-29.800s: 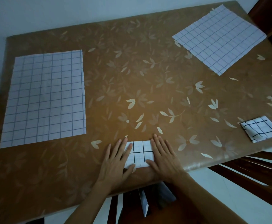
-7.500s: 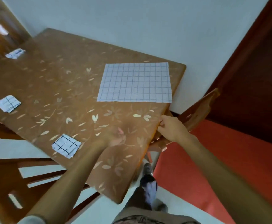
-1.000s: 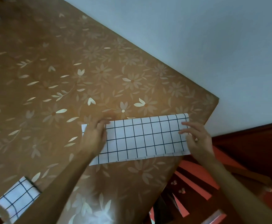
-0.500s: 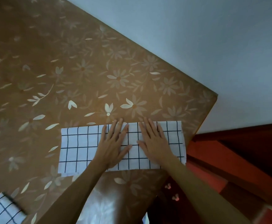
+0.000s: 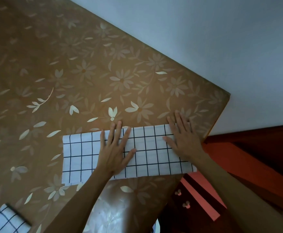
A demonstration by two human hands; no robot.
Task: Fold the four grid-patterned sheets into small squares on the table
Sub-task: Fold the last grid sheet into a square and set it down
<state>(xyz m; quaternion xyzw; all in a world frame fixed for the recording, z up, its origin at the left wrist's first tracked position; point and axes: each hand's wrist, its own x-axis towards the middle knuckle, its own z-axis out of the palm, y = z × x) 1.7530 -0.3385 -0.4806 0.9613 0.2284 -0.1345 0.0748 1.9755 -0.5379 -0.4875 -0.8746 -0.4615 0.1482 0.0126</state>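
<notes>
Left hand [image 5: 114, 149], right hand [image 5: 182, 138] flat on folded sheet [image 5: 150, 153]; floral table [image 5: 86, 73], pale wall [image 5: 204, 39].

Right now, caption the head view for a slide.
Left hand and right hand flatten a folded grid sheet on the floral table.

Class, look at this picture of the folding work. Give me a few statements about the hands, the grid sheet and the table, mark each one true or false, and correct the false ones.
1. The left hand and the right hand both lie flat on the grid sheet. True.
2. The sheet under the hands is a small square. False: it is a long strip.
3. A folded grid piece lies on the table at the lower left of the view. True.
4. The right hand pinches a lifted corner. False: its fingers are straight and press near the strip's right end.
</notes>
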